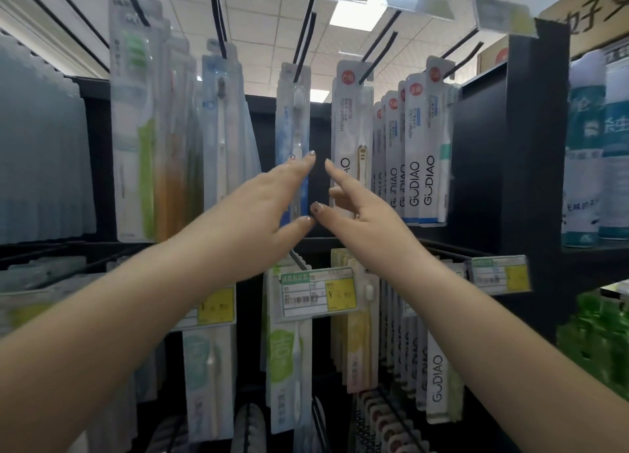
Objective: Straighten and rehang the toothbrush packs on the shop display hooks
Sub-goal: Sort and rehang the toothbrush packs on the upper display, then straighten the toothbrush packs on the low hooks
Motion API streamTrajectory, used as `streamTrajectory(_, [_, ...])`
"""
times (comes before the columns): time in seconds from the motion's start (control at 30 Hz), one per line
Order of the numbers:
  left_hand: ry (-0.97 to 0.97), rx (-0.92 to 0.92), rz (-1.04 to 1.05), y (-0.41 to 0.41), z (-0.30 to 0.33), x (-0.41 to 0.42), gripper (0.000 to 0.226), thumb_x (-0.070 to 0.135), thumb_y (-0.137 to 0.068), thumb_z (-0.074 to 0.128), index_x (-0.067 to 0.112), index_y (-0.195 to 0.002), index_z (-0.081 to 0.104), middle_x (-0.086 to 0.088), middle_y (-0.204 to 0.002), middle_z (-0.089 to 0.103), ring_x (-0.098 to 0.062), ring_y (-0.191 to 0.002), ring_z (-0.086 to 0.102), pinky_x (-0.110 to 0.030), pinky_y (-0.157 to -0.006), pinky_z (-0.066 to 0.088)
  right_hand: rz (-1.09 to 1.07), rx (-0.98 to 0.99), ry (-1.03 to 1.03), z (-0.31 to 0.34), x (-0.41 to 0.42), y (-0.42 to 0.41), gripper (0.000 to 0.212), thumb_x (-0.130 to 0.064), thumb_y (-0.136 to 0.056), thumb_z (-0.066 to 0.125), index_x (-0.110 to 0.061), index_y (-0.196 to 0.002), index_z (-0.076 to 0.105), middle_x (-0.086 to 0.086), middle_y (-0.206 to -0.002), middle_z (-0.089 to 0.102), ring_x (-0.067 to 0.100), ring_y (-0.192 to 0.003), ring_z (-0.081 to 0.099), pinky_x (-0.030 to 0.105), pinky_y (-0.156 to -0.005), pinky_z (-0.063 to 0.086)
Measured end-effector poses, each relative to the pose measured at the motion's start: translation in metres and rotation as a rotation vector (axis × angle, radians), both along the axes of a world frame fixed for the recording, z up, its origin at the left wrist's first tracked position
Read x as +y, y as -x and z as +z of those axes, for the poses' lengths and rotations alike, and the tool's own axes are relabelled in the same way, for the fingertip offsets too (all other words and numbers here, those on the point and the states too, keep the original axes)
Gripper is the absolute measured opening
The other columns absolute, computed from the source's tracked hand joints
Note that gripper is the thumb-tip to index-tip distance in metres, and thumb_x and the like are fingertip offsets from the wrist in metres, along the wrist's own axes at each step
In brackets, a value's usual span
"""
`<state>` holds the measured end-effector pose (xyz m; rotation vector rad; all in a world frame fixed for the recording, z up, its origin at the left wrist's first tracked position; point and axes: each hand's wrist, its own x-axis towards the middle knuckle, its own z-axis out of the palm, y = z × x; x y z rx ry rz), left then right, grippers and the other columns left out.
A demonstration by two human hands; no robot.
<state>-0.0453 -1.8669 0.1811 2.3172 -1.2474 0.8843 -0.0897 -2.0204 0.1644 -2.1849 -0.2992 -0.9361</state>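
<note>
**Two hands reach up to the hanging toothbrush packs**

Both arms stretch up toward the top row of the shop display. The left hand point(272, 197) is spread, with its fingers straight. Its fingertips lie on the lower part of a blue and white toothbrush pack point(293, 112). That pack hangs from a black hook point(304, 37) in the middle of the row. The hand is not wrapped around anything.

The right hand point(357, 204) is just beside the left hand, and the two thumbs almost meet. Its fingers are loose and a little bent. They reach to the left edge of a white GUDIAO pack point(352, 125), which hangs on the next hook to the right. It is hard to tell if the fingers only touch that pack or pinch its edge.

More white GUDIAO packs point(418, 153) hang in a tight bunch farther right. Green and orange packs point(149, 139) hang on the left side, near a pale blue pack point(221, 112).

Below the hands is another row of packs. A price tag point(318, 292) with a yellow part sticks out in front of them. Bottles point(599, 146) stand on a shelf at the far right.
</note>
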Motion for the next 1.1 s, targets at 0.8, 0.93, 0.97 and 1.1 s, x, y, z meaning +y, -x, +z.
streamTrajectory(0.8, [0.098, -0.087, -0.051, 0.056, -0.134, 0.073, 0.070, 0.039, -0.082, 0.043, 0.029, -0.146, 0.014, -0.005, -0.155, 0.020, -0.021, -0.144, 0.011, -0.054, -0.114, 0.017, -0.012, -0.250, 0.152, -0.134, 0.062, 0.062, 0.068, -0.040, -0.084, 0.056, -0.032, -0.141, 0.021, -0.018, -0.139, 0.032, 0.008, -0.138, 0.029, 0.057, -0.110, 0.027])
streamTrajectory(0.93, [0.089, -0.038, 0.018, 0.063, -0.160, 0.093, 0.070, 0.042, -0.083, 0.041, 0.029, -0.145, 0.012, -0.005, -0.154, 0.018, -0.018, -0.143, 0.009, -0.047, -0.115, 0.009, 0.002, -0.136, 0.107, -0.159, 0.073, 0.068, 0.072, -0.041, -0.084, 0.056, -0.032, -0.145, 0.020, -0.022, -0.139, 0.028, 0.006, -0.139, 0.025, 0.056, -0.112, 0.024])
streamTrajectory(0.97, [0.098, -0.014, 0.029, 0.064, -0.166, 0.098, 0.070, 0.043, -0.083, 0.041, 0.029, -0.145, 0.012, -0.003, -0.154, 0.018, -0.016, -0.143, 0.007, -0.046, -0.115, 0.009, 0.003, -0.110, 0.105, -0.166, 0.076, 0.069, 0.072, -0.041, -0.085, 0.057, -0.032, -0.146, 0.019, -0.022, -0.139, 0.027, 0.006, -0.139, 0.024, 0.056, -0.112, 0.023])
streamTrajectory(1.1, [0.111, 0.028, 0.113, 0.067, -0.191, 0.122, 0.068, 0.041, -0.084, 0.041, 0.027, -0.146, 0.015, -0.002, -0.153, 0.020, -0.017, -0.142, 0.010, -0.047, -0.114, 0.006, -0.008, -0.041, 0.094, -0.192, 0.088, 0.069, 0.073, -0.042, -0.086, 0.057, -0.031, -0.147, 0.018, -0.023, -0.140, 0.024, 0.005, -0.139, 0.022, 0.056, -0.112, 0.024])
